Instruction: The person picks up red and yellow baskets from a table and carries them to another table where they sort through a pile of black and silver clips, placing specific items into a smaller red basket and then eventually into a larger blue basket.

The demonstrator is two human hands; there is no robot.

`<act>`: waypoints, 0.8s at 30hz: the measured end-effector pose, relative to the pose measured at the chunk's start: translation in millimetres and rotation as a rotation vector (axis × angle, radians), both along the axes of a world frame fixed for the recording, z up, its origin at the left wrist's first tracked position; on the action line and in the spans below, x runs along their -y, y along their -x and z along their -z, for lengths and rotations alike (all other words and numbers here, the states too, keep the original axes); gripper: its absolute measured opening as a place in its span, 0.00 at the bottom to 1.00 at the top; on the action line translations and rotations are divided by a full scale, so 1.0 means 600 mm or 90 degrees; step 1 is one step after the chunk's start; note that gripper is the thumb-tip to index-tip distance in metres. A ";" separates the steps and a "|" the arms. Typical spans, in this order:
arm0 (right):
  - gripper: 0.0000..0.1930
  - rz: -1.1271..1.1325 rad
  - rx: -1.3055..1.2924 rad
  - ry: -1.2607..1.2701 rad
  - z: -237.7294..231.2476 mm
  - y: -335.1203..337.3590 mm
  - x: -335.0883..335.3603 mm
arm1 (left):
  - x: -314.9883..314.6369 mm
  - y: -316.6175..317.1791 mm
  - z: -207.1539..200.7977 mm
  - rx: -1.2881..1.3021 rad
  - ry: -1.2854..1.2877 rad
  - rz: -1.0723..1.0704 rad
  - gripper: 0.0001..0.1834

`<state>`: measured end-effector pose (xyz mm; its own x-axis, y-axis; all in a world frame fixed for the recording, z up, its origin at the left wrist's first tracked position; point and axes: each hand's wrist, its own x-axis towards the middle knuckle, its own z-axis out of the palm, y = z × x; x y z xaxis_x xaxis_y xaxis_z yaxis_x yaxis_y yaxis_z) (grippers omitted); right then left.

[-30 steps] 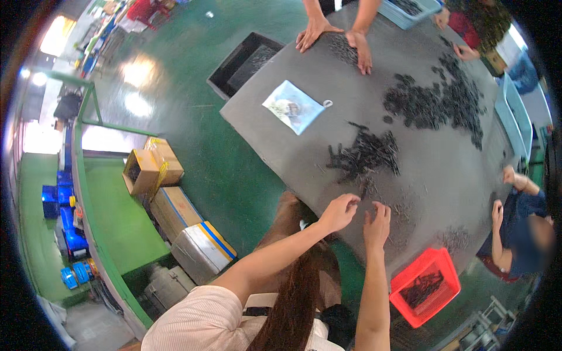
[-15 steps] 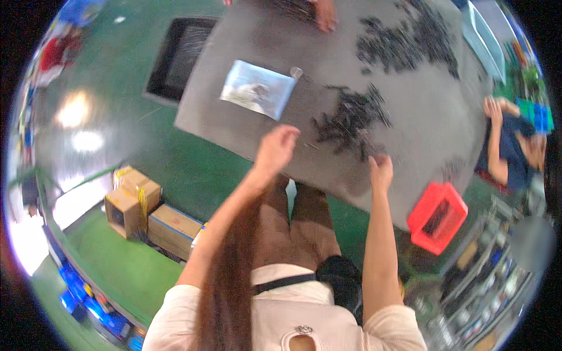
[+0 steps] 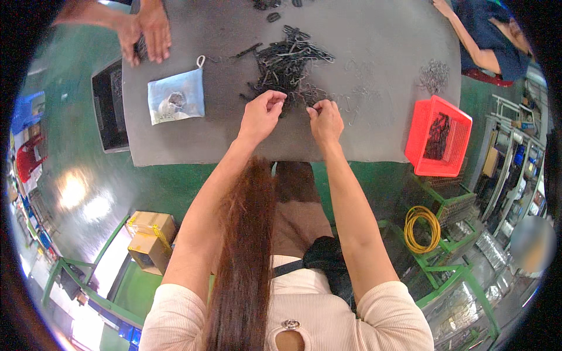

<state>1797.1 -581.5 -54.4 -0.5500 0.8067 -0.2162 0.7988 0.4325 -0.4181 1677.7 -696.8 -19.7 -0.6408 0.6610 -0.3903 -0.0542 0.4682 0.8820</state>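
Note:
A heap of small black clip-like parts [image 3: 287,61] lies on the grey tabletop in front of me. My left hand [image 3: 261,117] is at the heap's near edge, thumb and fingers pinched together; whatever they hold is too small or hidden to name. Just to its right, my right hand [image 3: 326,124] also has its fingertips pressed together. Something dark shows by those fingertips, but I cannot make out whether it is held. Thin wire-like pieces [image 3: 354,100] lie scattered beside the right hand.
A blue-and-white zip pouch [image 3: 190,93] lies at left. On the right, a red plastic basket [image 3: 414,134] holds dark parts, with a small wire pile [image 3: 434,76] behind it. A co-worker's hands [image 3: 149,35] rest at far left; another person [image 3: 489,41] sits far right.
My view has turned, so the table now sits squarer before me. My hands have come closer together at the heap's near edge.

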 end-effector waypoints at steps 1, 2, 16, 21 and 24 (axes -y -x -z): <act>0.10 0.018 -0.026 0.042 -0.003 -0.003 -0.002 | -0.006 -0.005 0.001 -0.012 -0.014 0.001 0.11; 0.09 0.037 -0.052 0.083 -0.008 -0.006 -0.006 | -0.013 -0.010 0.003 -0.023 -0.028 0.003 0.11; 0.08 -0.182 -0.307 -0.035 -0.071 -0.084 -0.100 | -0.126 -0.086 0.018 0.274 -0.072 -0.063 0.13; 0.11 0.077 -0.195 0.240 -0.020 -0.103 -0.141 | -0.134 -0.107 0.024 0.230 -0.017 -0.132 0.16; 0.12 0.110 -0.145 0.311 -0.015 -0.110 -0.168 | -0.130 -0.106 0.033 0.214 0.000 -0.102 0.17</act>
